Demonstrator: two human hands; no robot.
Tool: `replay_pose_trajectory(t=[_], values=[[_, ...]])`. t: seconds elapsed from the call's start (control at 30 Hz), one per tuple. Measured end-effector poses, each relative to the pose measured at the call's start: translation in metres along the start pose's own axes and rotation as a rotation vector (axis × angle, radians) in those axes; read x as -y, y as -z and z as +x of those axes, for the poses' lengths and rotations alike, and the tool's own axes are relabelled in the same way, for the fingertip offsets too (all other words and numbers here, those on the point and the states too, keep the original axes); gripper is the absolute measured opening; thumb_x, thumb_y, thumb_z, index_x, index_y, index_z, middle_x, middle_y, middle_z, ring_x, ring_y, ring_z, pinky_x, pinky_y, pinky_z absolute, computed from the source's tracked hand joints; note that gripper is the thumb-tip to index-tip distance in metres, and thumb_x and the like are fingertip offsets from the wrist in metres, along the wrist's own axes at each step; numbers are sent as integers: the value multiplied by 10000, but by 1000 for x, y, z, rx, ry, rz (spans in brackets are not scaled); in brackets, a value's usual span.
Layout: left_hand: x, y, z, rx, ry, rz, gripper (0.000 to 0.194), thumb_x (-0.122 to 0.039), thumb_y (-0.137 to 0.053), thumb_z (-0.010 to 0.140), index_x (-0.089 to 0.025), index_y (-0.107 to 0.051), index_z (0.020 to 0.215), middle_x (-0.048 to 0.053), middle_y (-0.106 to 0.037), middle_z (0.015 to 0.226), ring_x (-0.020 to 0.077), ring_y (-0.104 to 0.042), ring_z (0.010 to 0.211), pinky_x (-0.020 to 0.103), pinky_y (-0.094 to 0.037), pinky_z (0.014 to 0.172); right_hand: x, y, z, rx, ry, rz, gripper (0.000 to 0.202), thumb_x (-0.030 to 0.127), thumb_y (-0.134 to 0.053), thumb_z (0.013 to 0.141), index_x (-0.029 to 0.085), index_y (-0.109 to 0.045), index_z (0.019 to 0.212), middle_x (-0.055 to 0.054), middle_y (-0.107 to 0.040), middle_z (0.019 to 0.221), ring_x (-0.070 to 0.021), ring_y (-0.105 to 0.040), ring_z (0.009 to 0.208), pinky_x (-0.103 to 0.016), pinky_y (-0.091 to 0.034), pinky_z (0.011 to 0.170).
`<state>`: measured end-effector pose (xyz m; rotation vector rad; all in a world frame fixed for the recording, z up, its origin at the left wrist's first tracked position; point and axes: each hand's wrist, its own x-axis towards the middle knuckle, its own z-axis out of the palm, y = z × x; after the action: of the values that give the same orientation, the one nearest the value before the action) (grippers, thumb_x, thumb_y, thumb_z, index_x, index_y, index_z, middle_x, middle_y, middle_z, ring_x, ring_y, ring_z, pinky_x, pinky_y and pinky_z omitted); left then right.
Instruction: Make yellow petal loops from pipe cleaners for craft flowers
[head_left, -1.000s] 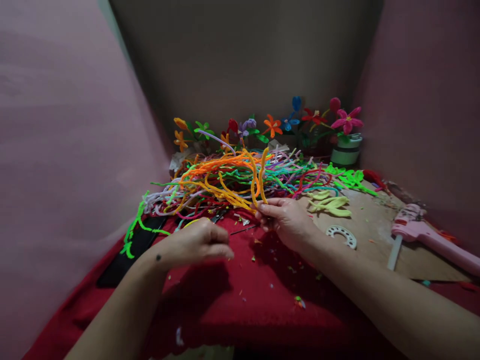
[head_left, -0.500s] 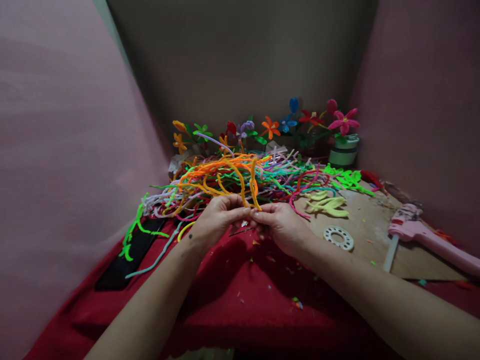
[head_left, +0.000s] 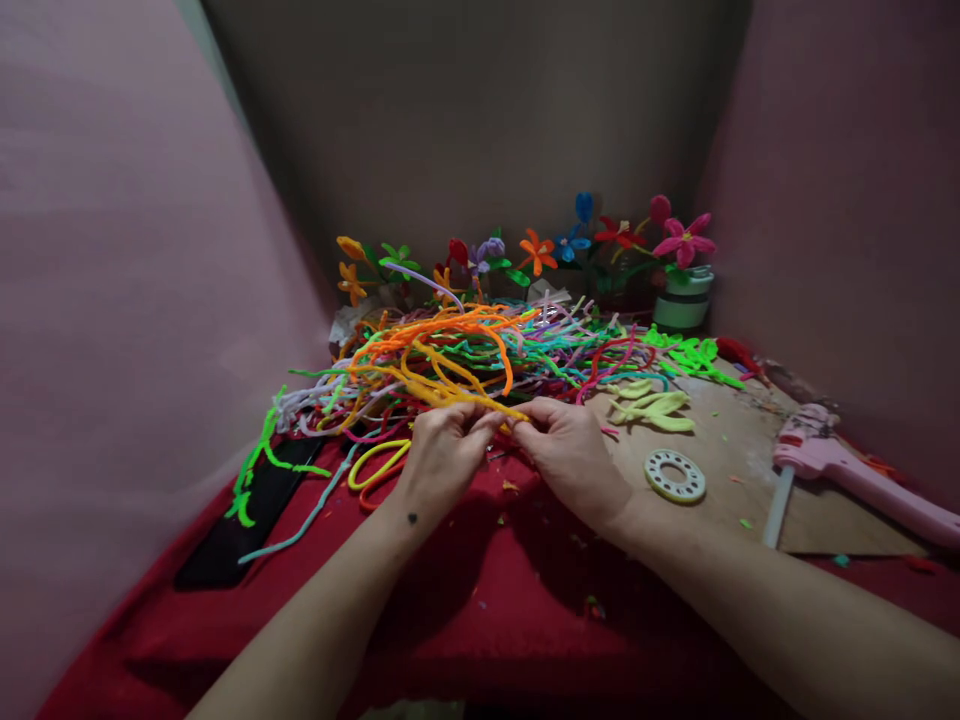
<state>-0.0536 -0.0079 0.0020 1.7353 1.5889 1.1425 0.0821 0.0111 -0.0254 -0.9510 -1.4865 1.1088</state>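
Both hands meet above the red cloth, in front of a heap of coloured pipe cleaners [head_left: 540,345]. Between my fingers lies a yellow-orange pipe cleaner [head_left: 501,405], stretched nearly flat. My left hand [head_left: 450,445] pinches it with thumb and fingers. At its right end, my right hand [head_left: 562,450] pinches it too. The fingertips hide part of the strand. Other yellow-orange strands loop just behind my left hand, and a yellow loop [head_left: 367,468] lies beside my left wrist.
Pipe-cleaner flowers [head_left: 536,252] and a pale green jar [head_left: 682,300] stand at the back. On the right, a cardboard sheet [head_left: 731,450] bears yellow petals, a white ring [head_left: 675,476] and a pink glue gun [head_left: 847,465]. A black phone-like slab [head_left: 217,555] lies left.
The yellow-orange strand, whose two ends stood upright, now lies low between my hands. My right hand's fingertips have moved slightly right, and my left wrist has shifted right.
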Motion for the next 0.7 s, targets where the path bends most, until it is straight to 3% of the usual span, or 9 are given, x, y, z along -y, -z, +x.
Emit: replay_pose_trajectory(t=[0.13,0.23,0.3,0.43,0.7], values=[[-2,-3,0,2,-4,51,188,-204,-501,722,-186,-545,541,-42,-472,401,98,-425,409,214,-312,448,-2,1,-2,-49,280,-321,221,117,-510,738,191,-714,780,-53,-650,730,-170,-552,694,-293,-400,680],[-1,-4,0,36,29,-30,179,-166,-496,684,-196,-515,509,-40,-476,403,105,-427,412,218,-307,442,-5,1,-2,-56,363,-405,239,84,-507,720,205,-712,741,-52,-635,702,-174,-544,695,-296,-399,685],[-1,-5,-1,47,53,-46,214,-166,-493,677,-196,-478,466,-39,-460,389,103,-415,400,223,-300,439,-5,1,-1,-54,334,-369,231,93,-506,723,204,-708,726,-53,-649,722,-174,-553,701,-294,-402,685],[-3,-9,-1,30,69,0,265,-210,-474,724,-189,-449,461,-41,-428,380,99,-396,397,233,-315,466,-4,1,-1,-51,123,-203,183,180,-524,743,182,-707,749,-48,-676,734,-167,-564,652,-280,-403,630],[3,-7,0,-28,-153,220,138,-196,-447,738,-186,-512,617,-10,-516,586,136,-486,583,245,-364,585,-3,-1,0,7,-55,21,193,295,-565,716,137,-676,710,-13,-592,606,-107,-431,531,-242,-314,500]])
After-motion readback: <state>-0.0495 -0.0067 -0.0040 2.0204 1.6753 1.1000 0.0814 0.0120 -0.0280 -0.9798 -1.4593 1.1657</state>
